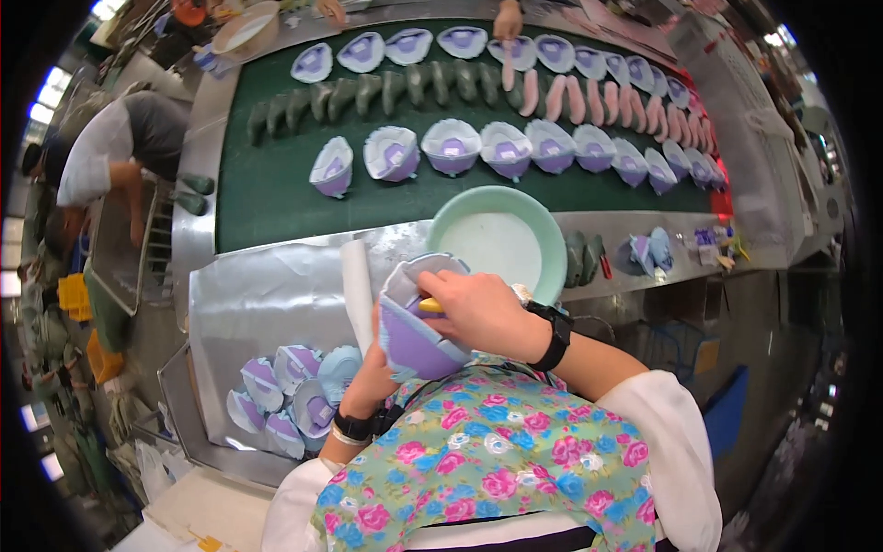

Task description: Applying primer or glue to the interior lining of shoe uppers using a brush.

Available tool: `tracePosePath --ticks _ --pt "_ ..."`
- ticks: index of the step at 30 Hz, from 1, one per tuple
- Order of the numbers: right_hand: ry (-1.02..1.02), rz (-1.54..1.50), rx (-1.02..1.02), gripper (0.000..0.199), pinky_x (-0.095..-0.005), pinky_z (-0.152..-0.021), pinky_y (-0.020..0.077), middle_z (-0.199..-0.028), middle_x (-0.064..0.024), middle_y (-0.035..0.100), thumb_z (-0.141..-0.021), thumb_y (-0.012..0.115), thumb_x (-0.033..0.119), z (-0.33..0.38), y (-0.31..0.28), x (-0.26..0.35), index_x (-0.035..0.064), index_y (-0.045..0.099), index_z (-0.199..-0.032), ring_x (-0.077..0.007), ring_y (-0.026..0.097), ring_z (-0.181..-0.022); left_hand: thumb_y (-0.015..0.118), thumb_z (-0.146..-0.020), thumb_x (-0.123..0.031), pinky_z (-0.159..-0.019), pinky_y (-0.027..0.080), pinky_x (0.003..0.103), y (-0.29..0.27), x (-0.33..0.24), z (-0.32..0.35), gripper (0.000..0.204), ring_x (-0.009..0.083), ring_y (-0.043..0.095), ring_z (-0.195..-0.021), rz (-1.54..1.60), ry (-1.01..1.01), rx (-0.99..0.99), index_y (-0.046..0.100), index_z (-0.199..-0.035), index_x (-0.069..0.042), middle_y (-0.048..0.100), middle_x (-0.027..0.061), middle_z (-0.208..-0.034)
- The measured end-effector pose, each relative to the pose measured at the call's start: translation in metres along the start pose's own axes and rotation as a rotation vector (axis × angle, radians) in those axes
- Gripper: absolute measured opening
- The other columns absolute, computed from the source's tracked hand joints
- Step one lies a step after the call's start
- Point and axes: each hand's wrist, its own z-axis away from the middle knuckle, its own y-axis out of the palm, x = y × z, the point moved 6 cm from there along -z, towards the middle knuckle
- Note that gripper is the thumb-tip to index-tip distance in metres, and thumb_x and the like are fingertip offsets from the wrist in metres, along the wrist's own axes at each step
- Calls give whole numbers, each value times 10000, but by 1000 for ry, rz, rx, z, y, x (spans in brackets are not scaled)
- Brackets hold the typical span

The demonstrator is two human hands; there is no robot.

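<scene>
Right now your left hand (372, 373) cups a purple and pale-blue shoe upper (414, 331) from below and from its left side, fingers closed around it so that it sits tilted in front of your chest. Your right hand (483, 308) lies over the top right of that upper, fingers curled shut on a small yellow-handled tool (430, 304) whose tip goes down into the upper's opening; only a short piece of the handle shows, just left of your knuckles. So the upper sits between your two hands, touching both.

Just beyond your right hand, on the metal desk (267, 294), stands a pale green bowl (552, 248) with white liquid in it. Touching the far side of your left hand lies a white roll (357, 290). Down and to the left of your left hand, a pile of similar uppers (290, 396) rests on the desk. Farther beyond both hands, a green belt (276, 198) carries rows of more uppers.
</scene>
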Motion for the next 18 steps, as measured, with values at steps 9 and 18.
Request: tracePosePath --ticks 9,18 --pt "219 -248 -680 239 -313 -676 480 -830 -139 639 -907 598 236 58 -13 -159 6 662 -906 -251 626 -756 639 -840 -54 -932 439 302 14 -23 28 469 164 543 -1113 -203 -117 -81 484 -1276 19 514 116 -1339" --pt "603 -398 -493 188 -381 -678 496 -827 -162 659 -800 686 203 73 105 -248 20 687 -848 -325 634 -749 619 -804 -9 -1039 334 314 24 -30 32 473 201 451 -1242 -410 -401 478 484 -1257 17 422 132 -1420"
